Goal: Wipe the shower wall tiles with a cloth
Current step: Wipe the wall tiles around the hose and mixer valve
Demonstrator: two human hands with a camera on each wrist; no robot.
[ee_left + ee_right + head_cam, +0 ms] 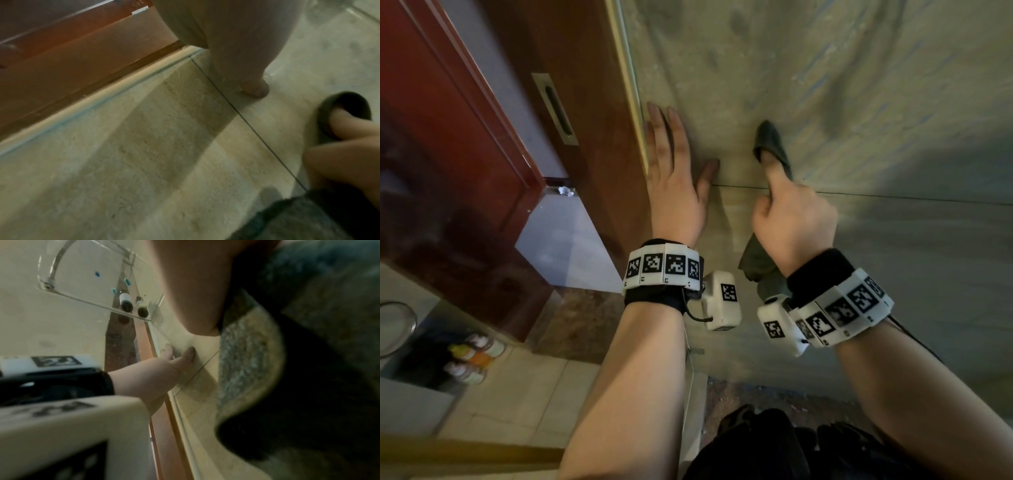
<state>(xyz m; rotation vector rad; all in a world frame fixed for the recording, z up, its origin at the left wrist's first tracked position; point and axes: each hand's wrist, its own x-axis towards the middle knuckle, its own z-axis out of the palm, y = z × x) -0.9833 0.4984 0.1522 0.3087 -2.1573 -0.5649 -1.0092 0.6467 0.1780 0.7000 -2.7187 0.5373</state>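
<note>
The beige shower wall tiles (pixel 859 85) fill the right of the head view, crossed by a thin grout line (pixel 911 199). My left hand (pixel 674 147) lies flat on the tile beside the wall's left edge, fingers straight and thumb (pixel 255 91) spread. My right hand (pixel 787 205) grips a dark grey-green cloth (pixel 770 140). Its outstretched index finger (pixel 349 123) presses the cloth's upper fold against the tile just above the grout line. The rest of the cloth (pixel 246 369) hangs from the palm below the wrist.
A red-brown wooden door (pixel 585 154) with a recessed metal handle (pixel 556 109) borders the wall's pale edge trim (pixel 635 102). Several bottles (pixel 476 356) stand low at the left. A glass shelf (pixel 92 293) holding bottles shows in the right wrist view. A dark stone sill (pixel 774 394) runs below.
</note>
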